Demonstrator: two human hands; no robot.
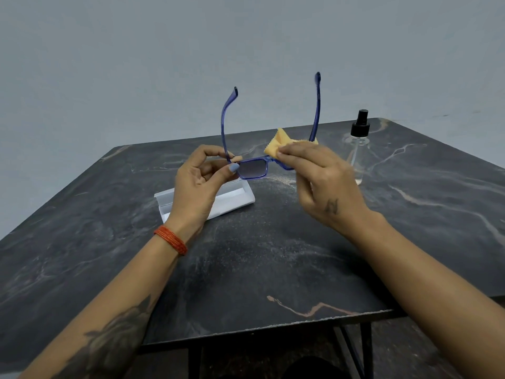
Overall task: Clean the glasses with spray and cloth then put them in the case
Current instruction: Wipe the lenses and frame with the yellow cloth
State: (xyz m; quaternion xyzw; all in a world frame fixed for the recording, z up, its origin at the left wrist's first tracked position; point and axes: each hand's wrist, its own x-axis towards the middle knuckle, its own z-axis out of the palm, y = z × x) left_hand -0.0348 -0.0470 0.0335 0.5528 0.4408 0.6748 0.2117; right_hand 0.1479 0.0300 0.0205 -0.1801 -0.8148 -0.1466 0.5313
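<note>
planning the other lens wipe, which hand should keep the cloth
Right. The right hand already pinches the yellow cloth on the blue glasses; the left hand grips the frame corner, steadying them.

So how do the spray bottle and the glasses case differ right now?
The spray bottle stands upright on the table's right side, untouched; the glasses case lies flat and open behind the left hand. The bottle is clear with a black pump top; the case is white. The bottle is in full view; the case is partly hidden. Both rest on the table, unheld.
</note>
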